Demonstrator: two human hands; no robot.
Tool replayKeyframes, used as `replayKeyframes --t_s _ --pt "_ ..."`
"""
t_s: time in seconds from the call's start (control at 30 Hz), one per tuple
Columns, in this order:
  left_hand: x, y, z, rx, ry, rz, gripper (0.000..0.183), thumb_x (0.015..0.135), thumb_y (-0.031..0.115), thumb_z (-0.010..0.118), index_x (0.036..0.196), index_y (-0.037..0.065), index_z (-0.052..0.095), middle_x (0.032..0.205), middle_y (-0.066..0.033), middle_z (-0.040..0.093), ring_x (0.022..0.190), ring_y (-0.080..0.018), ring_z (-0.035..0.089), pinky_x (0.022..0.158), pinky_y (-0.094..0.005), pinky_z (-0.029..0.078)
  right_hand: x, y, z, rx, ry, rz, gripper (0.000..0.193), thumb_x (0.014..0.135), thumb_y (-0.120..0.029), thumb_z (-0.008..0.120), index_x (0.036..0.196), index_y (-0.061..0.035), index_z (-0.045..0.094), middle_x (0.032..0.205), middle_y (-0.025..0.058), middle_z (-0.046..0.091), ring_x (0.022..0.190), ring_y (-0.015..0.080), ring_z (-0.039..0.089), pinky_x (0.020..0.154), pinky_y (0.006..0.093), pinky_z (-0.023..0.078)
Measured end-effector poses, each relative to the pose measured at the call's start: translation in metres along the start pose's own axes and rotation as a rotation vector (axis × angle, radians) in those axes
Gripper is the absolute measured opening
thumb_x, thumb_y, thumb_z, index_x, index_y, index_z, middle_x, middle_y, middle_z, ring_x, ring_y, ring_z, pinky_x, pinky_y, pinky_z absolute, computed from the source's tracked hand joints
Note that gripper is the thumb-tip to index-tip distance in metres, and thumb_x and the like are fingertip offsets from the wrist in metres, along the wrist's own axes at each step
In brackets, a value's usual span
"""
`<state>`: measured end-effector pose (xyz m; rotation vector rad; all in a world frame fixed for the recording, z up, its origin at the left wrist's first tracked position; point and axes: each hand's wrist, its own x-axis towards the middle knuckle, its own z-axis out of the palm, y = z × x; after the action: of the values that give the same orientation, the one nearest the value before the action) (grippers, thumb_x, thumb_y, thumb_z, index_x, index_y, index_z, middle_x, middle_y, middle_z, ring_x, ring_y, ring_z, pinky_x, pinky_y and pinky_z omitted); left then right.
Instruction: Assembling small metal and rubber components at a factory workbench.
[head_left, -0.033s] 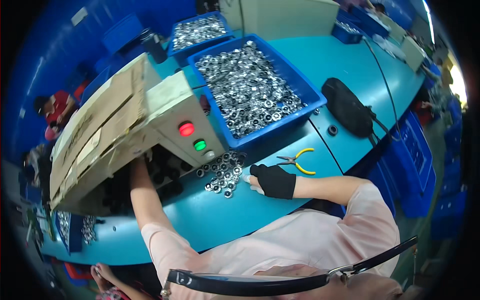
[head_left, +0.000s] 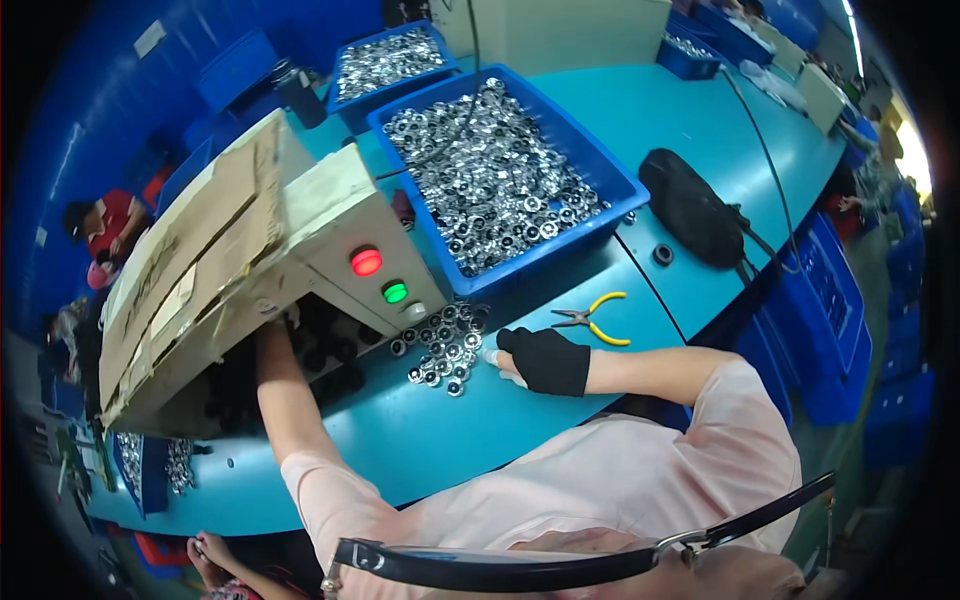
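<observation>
My left hand reaches into the dark opening of a pale metal machine; its fingers are hidden inside. On the blue-green table, my right hand wears a black fingerless glove with pale covers on the fingertips. Its fingers are curled in at the right edge of a loose pile of small round silvery metal parts with dark centres. Whatever lies between those fingertips is too small to make out. Pliers with yellow handles rest just beyond the right hand.
A large blue bin full of the same parts stands behind the pile, with a smaller full bin beyond it. Cardboard covers the machine, whose front has a lit red button. A black pouch lies at right.
The whole view has shifted slightly. Both hands keep their places, the left in the machine and the right by the pile.
</observation>
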<state>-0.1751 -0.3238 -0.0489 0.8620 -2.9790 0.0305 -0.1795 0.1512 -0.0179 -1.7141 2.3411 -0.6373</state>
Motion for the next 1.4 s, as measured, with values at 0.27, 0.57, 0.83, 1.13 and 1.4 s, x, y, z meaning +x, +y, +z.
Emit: replayKeyframes --t_s 0.27,0.57,0.83,1.13,1.4 --pt "0.014 0.014 0.006 -0.094 0.1 -0.039 0.04 0.092 0.026 0.047 0.128 0.008 0.045 0.113 -0.013 0.059 0.094 -0.0269 0.06 0.08 -0.0379 0.048 0.002 0.017 0.0 0.271 -0.071 0.003 0.039 0.078 -0.007 0.057 0.115 -0.0027 0.051 0.099 0.0204 0.051 0.086 0.0342 0.057 0.07 0.0406 0.047" --pt "-0.002 0.015 0.017 -0.462 0.403 -0.117 0.043 0.092 0.027 0.048 0.13 0.008 0.041 0.111 -0.0109 0.06 0.09 -0.0256 0.061 0.075 -0.0384 0.051 -0.005 0.014 -0.011 0.474 0.182 0.062 0.034 0.08 -0.007 0.059 0.114 -0.0035 0.055 0.104 0.0162 0.054 0.095 0.0309 0.055 0.083 0.0374 0.044" --pt "-0.116 0.056 -0.034 -1.963 0.113 -0.32 0.043 0.086 0.023 0.06 0.125 0.008 0.05 0.104 -0.0094 0.063 0.078 -0.0263 0.063 0.062 -0.0377 0.054 -0.002 0.003 -0.021 0.682 0.334 0.098 0.035 0.079 -0.008 0.063 0.113 -0.0018 0.055 0.101 0.0137 0.06 0.094 0.0216 0.059 0.083 0.0301 0.046" --pt "-0.271 0.156 -0.055 -1.872 -0.141 -0.462 0.033 0.085 0.015 0.064 0.112 -0.002 0.055 0.094 -0.0123 0.062 0.067 -0.0192 0.062 0.058 -0.031 0.055 0.007 -0.005 -0.004 0.689 0.363 0.034 0.031 0.076 -0.005 0.067 0.106 -0.0021 0.06 0.09 0.0117 0.061 0.078 0.0214 0.06 0.071 0.0295 0.047" --pt "-0.303 0.196 -0.046 -2.087 -0.316 -0.431 0.035 0.086 0.014 0.064 0.115 -0.003 0.054 0.095 -0.0118 0.063 0.069 -0.0184 0.063 0.06 -0.0297 0.056 -0.002 -0.028 -0.002 0.683 0.303 -0.02 0.033 0.075 -0.004 0.069 0.107 -0.0019 0.06 0.09 0.0102 0.061 0.079 0.0192 0.059 0.071 0.0285 0.047"
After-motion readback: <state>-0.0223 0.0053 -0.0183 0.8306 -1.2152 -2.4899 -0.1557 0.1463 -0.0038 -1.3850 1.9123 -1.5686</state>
